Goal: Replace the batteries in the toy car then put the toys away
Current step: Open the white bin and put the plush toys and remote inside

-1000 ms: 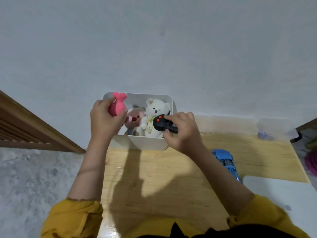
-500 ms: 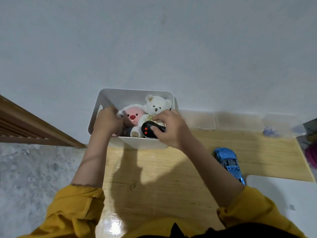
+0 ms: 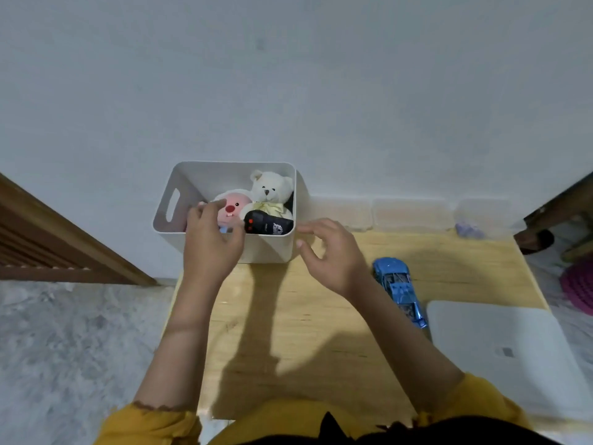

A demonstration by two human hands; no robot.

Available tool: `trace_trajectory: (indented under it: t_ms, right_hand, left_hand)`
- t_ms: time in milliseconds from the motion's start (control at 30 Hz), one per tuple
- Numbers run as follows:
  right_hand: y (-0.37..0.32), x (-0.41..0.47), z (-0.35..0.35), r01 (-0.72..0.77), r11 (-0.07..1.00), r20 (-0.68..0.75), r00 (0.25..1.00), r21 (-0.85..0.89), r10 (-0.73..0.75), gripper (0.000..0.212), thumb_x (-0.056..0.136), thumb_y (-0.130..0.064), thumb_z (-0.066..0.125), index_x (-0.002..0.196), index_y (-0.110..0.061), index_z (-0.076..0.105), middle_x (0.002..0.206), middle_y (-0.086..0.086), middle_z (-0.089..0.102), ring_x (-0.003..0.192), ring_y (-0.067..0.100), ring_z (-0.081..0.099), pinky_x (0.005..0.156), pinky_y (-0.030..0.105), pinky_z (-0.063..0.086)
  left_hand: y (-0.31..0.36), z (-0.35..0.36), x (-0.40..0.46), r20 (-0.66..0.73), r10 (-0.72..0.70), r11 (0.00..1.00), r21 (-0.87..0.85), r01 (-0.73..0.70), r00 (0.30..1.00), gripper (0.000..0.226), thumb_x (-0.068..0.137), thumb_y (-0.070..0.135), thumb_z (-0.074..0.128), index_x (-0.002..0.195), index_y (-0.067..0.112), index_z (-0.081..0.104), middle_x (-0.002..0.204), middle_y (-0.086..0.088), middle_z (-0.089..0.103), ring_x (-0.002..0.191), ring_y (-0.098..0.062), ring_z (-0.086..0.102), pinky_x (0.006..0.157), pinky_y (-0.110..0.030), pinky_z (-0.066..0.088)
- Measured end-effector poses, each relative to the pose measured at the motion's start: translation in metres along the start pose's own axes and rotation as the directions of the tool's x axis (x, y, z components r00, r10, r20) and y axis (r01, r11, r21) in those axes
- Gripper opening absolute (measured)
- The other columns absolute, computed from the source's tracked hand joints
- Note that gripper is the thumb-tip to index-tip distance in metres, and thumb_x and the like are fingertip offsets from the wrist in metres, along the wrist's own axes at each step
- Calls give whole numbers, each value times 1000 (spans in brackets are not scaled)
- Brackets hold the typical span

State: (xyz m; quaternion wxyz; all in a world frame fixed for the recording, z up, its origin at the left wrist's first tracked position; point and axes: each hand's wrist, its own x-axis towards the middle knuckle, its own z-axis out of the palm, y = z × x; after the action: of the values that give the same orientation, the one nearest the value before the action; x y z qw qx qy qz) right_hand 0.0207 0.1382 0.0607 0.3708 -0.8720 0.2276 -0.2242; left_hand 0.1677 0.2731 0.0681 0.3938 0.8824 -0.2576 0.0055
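Both forearms reach forward from rolled-up yellow sleeves, bare from elbow to wrist, and converge toward the middle. The left hand (image 3: 210, 242) is seen from the back, raised at the wrist, its fingers loosely bent and spread a little, the thumb pointing right; nothing is visibly held in it. The right hand (image 3: 330, 253) sits slightly lower and apart from the left, back upward, fingers relaxed and gently curved toward the left, thumb tucked below them, holding nothing.

Home room: plush toys in bin (image 3: 179, 191), low wooden table (image 3: 449, 268), marble floor (image 3: 64, 332)
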Motion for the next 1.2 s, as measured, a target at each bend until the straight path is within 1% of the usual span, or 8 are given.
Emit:
trace_trajectory:
  t_ms: [67,133,267,400,600,767,900,1200]
  right_hand:
    - [9,-19,-11,-22,999,-12,1000,25,22,22,84,-15,64,106,-11,69,107,4,67,106,20,57,89,34,48]
    - [21,-38,-26,-50,997,-43,998,50,53,21,85,-16,64,105,-12,69,105,3,66,104,18,58,89,34,48]
    - [54,-81,-67,-119,992,-125,984,45,123,18,83,-17,65,100,-12,70,99,0,66,98,14,60,86,21,43]
    - [97,-128,-122,-177,984,-84,981,7,177,18,83,-15,64,100,-12,70,99,1,65,98,16,59,86,23,44]
    - [183,-192,-193,-387,891,-84,922,-236,378,28,87,-23,61,114,-15,63,119,7,54,117,24,48,96,29,39]
    - [241,-239,-220,-556,688,27,768,-465,640,57,90,-40,53,142,-27,34,151,19,18,137,39,20,112,45,23]
    - [257,-253,-222,-547,687,121,734,-479,669,62,88,-44,54,143,-29,30,153,18,10,139,38,10,113,44,20]
    - [266,-254,-212,-597,677,75,724,-430,686,64,86,-42,58,142,-33,28,155,14,-8,142,36,-9,116,50,8]
  left_hand:
    - [15,10,-22,-9,25,999,-24,-25,1000,39,83,19,65,120,9,57,122,-15,50,122,-29,46,98,-30,39]
    - [33,22,-43,-13,38,999,-32,-38,999,37,82,17,65,118,11,58,120,-12,50,114,-31,51,95,-37,44]
    - [80,56,-94,73,55,998,-44,-52,996,31,83,20,65,112,12,59,112,-5,51,100,-26,57,82,-36,49]
    - [124,103,-153,227,16,999,-30,-9,974,28,84,26,65,109,14,61,107,-3,55,95,-23,60,80,-33,49]
    - [171,170,-225,596,-205,967,247,66,776,39,82,39,59,116,20,54,115,-5,48,101,-26,56,81,-32,48]
    - [185,217,-274,680,-331,910,414,30,654,48,84,40,59,123,16,42,123,-13,40,113,-34,44,85,-38,44]
    - [190,244,-297,693,-306,926,377,34,652,62,83,40,60,135,17,33,132,-12,34,121,-32,36,91,-38,42]
    - [196,267,-315,568,-340,902,422,89,750,68,80,34,65,136,19,31,133,-13,25,121,-32,27,88,-38,44]
